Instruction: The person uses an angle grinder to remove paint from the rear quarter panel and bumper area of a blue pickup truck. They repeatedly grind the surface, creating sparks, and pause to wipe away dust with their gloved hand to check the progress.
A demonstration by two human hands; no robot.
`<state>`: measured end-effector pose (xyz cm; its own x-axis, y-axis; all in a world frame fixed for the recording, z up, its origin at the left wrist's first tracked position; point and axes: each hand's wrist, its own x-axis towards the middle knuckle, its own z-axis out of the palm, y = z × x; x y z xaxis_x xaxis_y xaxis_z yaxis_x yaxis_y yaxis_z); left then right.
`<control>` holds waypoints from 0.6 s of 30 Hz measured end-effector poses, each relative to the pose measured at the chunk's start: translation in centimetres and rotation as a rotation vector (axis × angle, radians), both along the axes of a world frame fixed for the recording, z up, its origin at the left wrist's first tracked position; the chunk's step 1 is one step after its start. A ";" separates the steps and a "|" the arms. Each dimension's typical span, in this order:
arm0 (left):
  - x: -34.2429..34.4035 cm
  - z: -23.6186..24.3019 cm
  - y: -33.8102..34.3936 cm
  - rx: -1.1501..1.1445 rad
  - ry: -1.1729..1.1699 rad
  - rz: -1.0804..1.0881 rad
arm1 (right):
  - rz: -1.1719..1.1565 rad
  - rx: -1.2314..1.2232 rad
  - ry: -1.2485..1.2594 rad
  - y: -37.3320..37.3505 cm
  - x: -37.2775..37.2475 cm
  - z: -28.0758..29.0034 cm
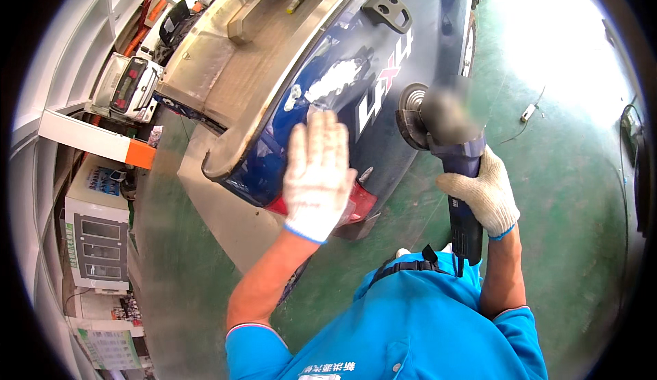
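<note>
A dark blue pickup truck (pixel 342 134) stands before me, its side panel marked by a bare whitish patch (pixel 335 79). Against the panel, just below that patch, my left hand (pixel 317 175) is spread in a white knit glove; whether the palm presses on the paint I cannot tell. My right hand (pixel 484 192), gloved too, grips the dark body of an angle grinder (pixel 465 205). The grinder's head points up and its disc (pixel 413 116) faces the truck, apart from the panel. Part of the red tail light (pixel 357 205) is hidden behind my left hand.
The truck's open cargo bed (pixel 233 72) lies to the left, with a dark bracket (pixel 389 12) on its side rail. A cord with a small white piece (pixel 528 112) lies on the green floor (pixel 547 195). A white vehicle (pixel 130 86) and a cabinet (pixel 99 243) stand further left.
</note>
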<state>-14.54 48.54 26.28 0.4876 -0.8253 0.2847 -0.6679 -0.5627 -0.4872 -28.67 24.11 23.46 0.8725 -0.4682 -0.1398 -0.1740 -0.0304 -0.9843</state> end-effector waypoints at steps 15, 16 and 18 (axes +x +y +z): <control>-6.1 -5.7 -5.5 -1.401 1.996 -0.085 | 0.184 -0.566 -0.042 3.5 2.9 0.7; -6.2 -5.3 -5.3 -1.424 1.990 -0.085 | 0.193 -0.575 -0.041 3.8 3.0 1.1; -6.3 -4.7 -5.1 -1.469 1.978 -0.086 | 0.206 -0.598 -0.039 4.3 3.2 1.7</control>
<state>-20.82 43.45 21.61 0.7654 -0.6359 -0.0992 0.3029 0.2199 0.9273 -25.47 28.44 25.18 0.9522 -0.2777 0.1275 -0.0706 -0.6058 -0.7925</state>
